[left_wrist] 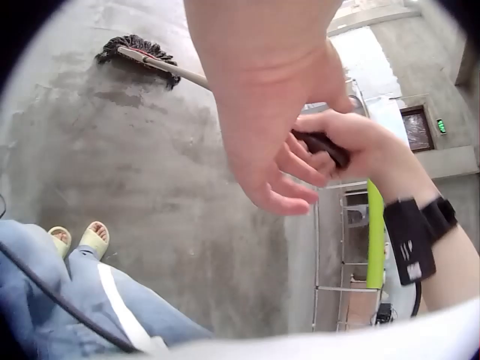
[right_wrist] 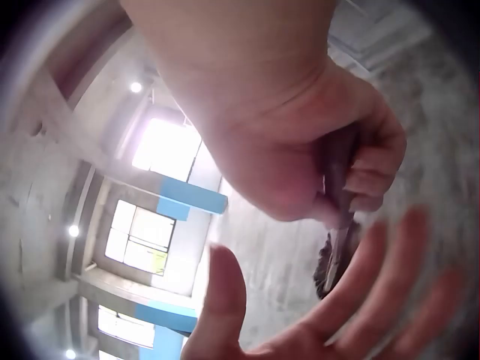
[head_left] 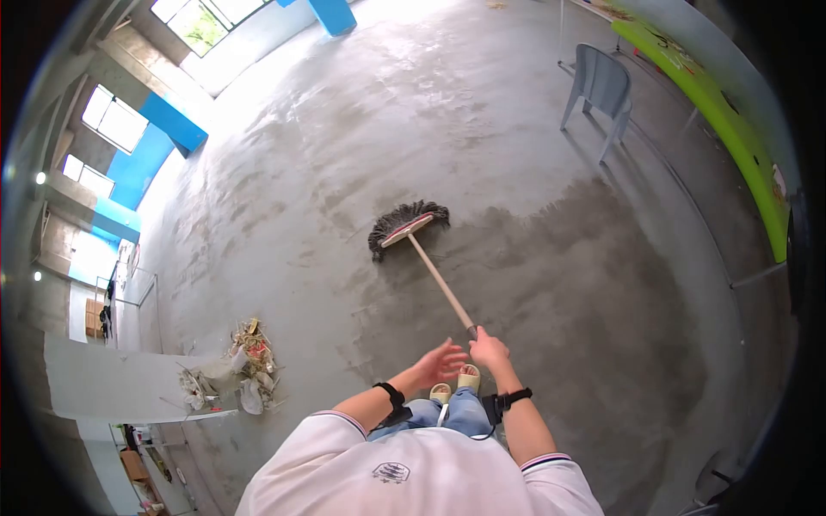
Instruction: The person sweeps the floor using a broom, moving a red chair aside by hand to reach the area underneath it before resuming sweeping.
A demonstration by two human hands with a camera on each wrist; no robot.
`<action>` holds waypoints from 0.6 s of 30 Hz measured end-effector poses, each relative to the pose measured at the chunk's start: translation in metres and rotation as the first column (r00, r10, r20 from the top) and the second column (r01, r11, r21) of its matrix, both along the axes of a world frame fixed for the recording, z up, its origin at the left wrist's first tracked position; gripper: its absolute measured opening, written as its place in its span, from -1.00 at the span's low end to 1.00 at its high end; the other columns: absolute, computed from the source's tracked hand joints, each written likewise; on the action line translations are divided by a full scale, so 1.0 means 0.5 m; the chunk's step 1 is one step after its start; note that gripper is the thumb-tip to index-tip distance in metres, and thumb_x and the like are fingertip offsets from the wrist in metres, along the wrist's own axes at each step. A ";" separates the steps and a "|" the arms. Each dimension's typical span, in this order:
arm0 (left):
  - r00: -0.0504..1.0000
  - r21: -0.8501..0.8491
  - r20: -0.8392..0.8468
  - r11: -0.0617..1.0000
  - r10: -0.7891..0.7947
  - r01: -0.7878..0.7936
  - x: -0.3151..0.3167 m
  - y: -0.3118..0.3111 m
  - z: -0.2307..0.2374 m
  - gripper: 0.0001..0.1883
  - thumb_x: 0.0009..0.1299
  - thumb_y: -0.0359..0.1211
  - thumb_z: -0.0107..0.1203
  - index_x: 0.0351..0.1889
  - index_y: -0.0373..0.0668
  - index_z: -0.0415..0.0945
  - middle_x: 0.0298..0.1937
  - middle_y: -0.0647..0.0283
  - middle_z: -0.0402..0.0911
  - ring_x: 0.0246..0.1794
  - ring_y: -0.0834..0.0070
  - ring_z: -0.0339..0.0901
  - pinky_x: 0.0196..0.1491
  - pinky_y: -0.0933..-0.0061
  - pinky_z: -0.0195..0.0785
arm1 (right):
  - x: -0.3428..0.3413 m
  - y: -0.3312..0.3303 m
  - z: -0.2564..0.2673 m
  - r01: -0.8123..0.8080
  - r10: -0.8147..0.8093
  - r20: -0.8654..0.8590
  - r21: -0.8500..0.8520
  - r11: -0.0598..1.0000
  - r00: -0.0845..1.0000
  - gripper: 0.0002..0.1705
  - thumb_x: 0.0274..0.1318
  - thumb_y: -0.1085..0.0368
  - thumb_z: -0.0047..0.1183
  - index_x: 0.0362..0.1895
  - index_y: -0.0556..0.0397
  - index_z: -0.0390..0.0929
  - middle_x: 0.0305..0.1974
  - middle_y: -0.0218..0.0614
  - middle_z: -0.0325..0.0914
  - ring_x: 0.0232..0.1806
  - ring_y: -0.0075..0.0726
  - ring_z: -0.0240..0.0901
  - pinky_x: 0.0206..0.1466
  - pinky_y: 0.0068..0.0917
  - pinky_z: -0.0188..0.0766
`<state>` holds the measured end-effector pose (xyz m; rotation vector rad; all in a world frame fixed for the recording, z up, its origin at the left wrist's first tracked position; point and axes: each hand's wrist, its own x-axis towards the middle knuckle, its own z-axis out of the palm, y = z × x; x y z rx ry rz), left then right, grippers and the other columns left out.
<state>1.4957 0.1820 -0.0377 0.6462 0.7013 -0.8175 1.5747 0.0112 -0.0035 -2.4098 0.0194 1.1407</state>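
Note:
A mop (head_left: 440,282) with a pale handle reaches out ahead over the concrete floor. Its dark grey strands (head_left: 413,211) spread from a white and red bar and rest on the floor. My right hand (head_left: 490,348) grips the dark end of the handle, fingers curled round it, as the right wrist view also shows. Beside it, my left hand (head_left: 440,362) is off the handle, its fingers loosely spread and holding nothing. In the left wrist view the left hand (left_wrist: 259,124) partly overlaps the right hand (left_wrist: 352,139) and the handle.
Dark wet floor (head_left: 594,318) spreads to the right of the mop. A heap of litter (head_left: 249,365) lies at the left. At the right stand a grey plastic chair (head_left: 601,84) and a long green panel (head_left: 723,112). Yellow slippers (head_left: 469,379) are below the hands.

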 end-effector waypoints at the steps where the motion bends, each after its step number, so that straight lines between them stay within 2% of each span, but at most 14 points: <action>1: 1.000 -0.008 -0.006 1.000 -0.009 0.009 0.006 -0.013 -0.022 -0.25 0.32 0.11 0.05 0.33 -0.05 0.06 0.25 0.18 0.32 0.20 0.36 0.33 0.17 0.20 0.30 | -0.027 -0.022 0.004 -0.005 0.004 0.021 0.023 1.000 1.000 -0.36 0.16 0.01 -0.12 0.34 -0.28 0.11 -0.05 0.01 0.53 0.02 0.13 0.45 0.05 -0.02 0.37; 3: 0.985 0.233 -0.128 0.969 0.119 -0.087 0.042 -0.035 -0.024 -0.30 0.29 0.16 0.05 0.25 -0.06 0.22 0.19 0.20 0.36 0.15 0.40 0.34 0.08 0.19 0.38 | -0.083 -0.052 0.018 0.009 -0.009 0.005 0.052 0.999 1.000 -0.35 0.17 0.02 -0.10 0.34 -0.24 0.10 -0.03 -0.01 0.52 0.02 0.14 0.46 0.04 0.00 0.37; 4: 0.976 0.328 -0.149 0.939 0.159 -0.103 0.055 -0.060 -0.022 -0.36 0.27 0.11 0.13 0.13 -0.09 0.27 -0.03 0.21 0.49 -0.03 0.43 0.46 -0.04 0.20 0.43 | -0.106 -0.059 0.021 0.011 -0.011 0.001 0.087 0.996 1.000 -0.34 0.18 0.03 -0.09 0.34 -0.19 0.08 -0.02 -0.03 0.52 0.03 0.15 0.46 0.03 0.02 0.38; 5: 0.978 0.332 -0.147 0.939 0.146 -0.090 0.068 -0.074 -0.039 -0.36 0.27 0.11 0.13 0.13 -0.09 0.27 -0.03 0.21 0.49 -0.03 0.43 0.46 -0.04 0.20 0.43 | -0.133 -0.064 0.019 0.024 -0.025 0.002 0.092 0.995 1.000 -0.34 0.18 0.03 -0.09 0.34 -0.19 0.08 -0.02 -0.03 0.52 0.03 0.15 0.46 0.03 0.02 0.38; 7: 0.990 0.226 -0.046 0.964 -0.134 0.141 0.077 -0.091 -0.111 -0.47 0.29 -0.06 0.17 0.06 -0.10 0.23 -0.27 0.31 0.51 -0.20 0.44 0.50 -0.22 0.23 0.45 | -0.178 -0.073 0.009 0.116 -0.133 0.164 0.107 0.987 0.977 -0.35 0.09 0.11 -0.03 0.32 -0.34 0.17 -0.23 -0.03 0.59 -0.16 0.17 0.53 -0.10 0.02 0.44; 8: 0.975 0.258 0.011 0.943 -0.220 0.210 0.069 -0.096 -0.141 -0.49 0.26 -0.21 0.17 0.03 -0.16 0.15 -0.39 0.32 0.46 -0.34 0.47 0.49 -0.37 0.28 0.42 | -0.185 -0.072 0.021 0.138 -0.153 0.157 0.108 0.985 0.976 -0.35 0.09 0.11 -0.03 0.32 -0.34 0.17 -0.23 -0.03 0.59 -0.16 0.17 0.53 -0.10 0.02 0.44; 9: 0.971 0.261 0.001 0.937 -0.240 0.231 0.072 -0.118 -0.140 -0.49 0.26 -0.21 0.17 0.03 -0.16 0.15 -0.39 0.32 0.46 -0.34 0.47 0.49 -0.37 0.28 0.42 | -0.183 -0.079 0.022 0.189 -0.203 0.161 0.100 0.977 0.966 -0.37 0.05 0.13 0.01 0.27 -0.34 0.25 -0.24 -0.04 0.60 -0.17 0.16 0.53 -0.11 0.01 0.45; 10: 0.949 0.464 -0.053 0.834 -0.311 0.299 0.069 -0.140 -0.137 -0.44 0.23 -0.24 0.16 0.06 -0.21 0.09 -0.38 0.28 0.45 -0.37 0.50 0.49 -0.41 0.31 0.41 | -0.180 -0.083 0.018 0.241 -0.253 0.162 0.091 0.966 0.954 -0.40 0.01 0.14 0.05 0.23 -0.33 0.33 -0.25 -0.05 0.60 -0.17 0.14 0.54 -0.13 0.00 0.46; 11: 0.922 0.640 -0.118 0.681 -0.369 0.355 0.066 -0.154 -0.140 -0.39 0.21 -0.27 0.15 0.10 -0.26 0.04 -0.38 0.25 0.43 -0.40 0.52 0.48 -0.44 0.34 0.41 | -0.184 -0.081 0.008 0.262 -0.274 0.148 0.094 0.960 0.950 -0.40 0.01 0.14 0.05 0.23 -0.33 0.33 -0.25 -0.05 0.60 -0.17 0.14 0.54 -0.13 0.00 0.46; 12: 0.901 0.656 -0.126 0.647 -0.415 0.389 0.067 -0.161 -0.143 -0.25 0.17 -0.28 0.12 0.16 -0.45 -0.09 -0.36 0.15 0.45 -0.41 0.48 0.51 -0.46 0.33 0.43 | -0.189 -0.076 -0.003 0.301 -0.316 0.136 0.117 0.946 0.939 -0.44 -0.02 0.15 0.07 0.17 -0.32 0.39 -0.26 -0.08 0.61 -0.19 0.12 0.54 -0.15 0.00 0.46; 13: 0.893 0.650 -0.149 0.638 -0.426 0.413 0.060 -0.154 -0.174 -0.25 0.17 -0.28 0.12 0.16 -0.45 -0.09 -0.36 0.15 0.45 -0.41 0.48 0.51 -0.46 0.33 0.43 | -0.197 -0.070 -0.013 0.336 -0.353 0.121 0.136 0.932 0.928 -0.48 -0.05 0.15 0.10 0.11 -0.31 0.46 -0.28 -0.10 0.61 -0.20 0.10 0.55 -0.17 0.00 0.47; 15: 0.798 0.852 -0.219 0.289 -0.562 0.437 0.056 -0.128 -0.217 -0.10 0.15 -0.26 0.12 0.22 -0.59 -0.26 -0.29 -0.01 0.50 -0.32 0.30 0.56 -0.34 0.30 0.48 | -0.211 -0.026 -0.052 0.353 -0.367 0.097 0.135 0.926 0.925 -0.49 -0.06 0.16 0.11 0.09 -0.30 0.47 -0.29 -0.12 0.61 -0.21 0.09 0.55 -0.18 0.00 0.47; 16: 0.772 0.851 -0.276 0.227 -0.572 0.473 0.065 -0.117 -0.213 -0.01 0.15 -0.26 0.10 0.25 -0.62 -0.42 -0.24 -0.12 0.51 -0.26 0.15 0.58 -0.26 0.32 0.48 | -0.203 0.001 -0.074 0.354 -0.369 0.093 0.145 0.924 0.925 -0.51 -0.06 0.18 0.12 0.07 -0.29 0.48 -0.31 -0.14 0.62 -0.22 0.08 0.55 -0.19 -0.01 0.47; 18: 0.776 0.849 -0.297 0.218 -0.556 0.481 0.089 -0.082 -0.211 -0.05 0.15 -0.27 0.09 0.23 -0.61 -0.36 -0.25 -0.13 0.51 -0.25 0.12 0.57 -0.24 0.29 0.47 | -0.179 0.041 -0.073 0.357 -0.372 0.078 0.157 0.921 0.925 -0.52 -0.05 0.20 0.11 0.06 -0.28 0.48 -0.31 -0.14 0.62 -0.23 0.08 0.55 -0.19 -0.01 0.48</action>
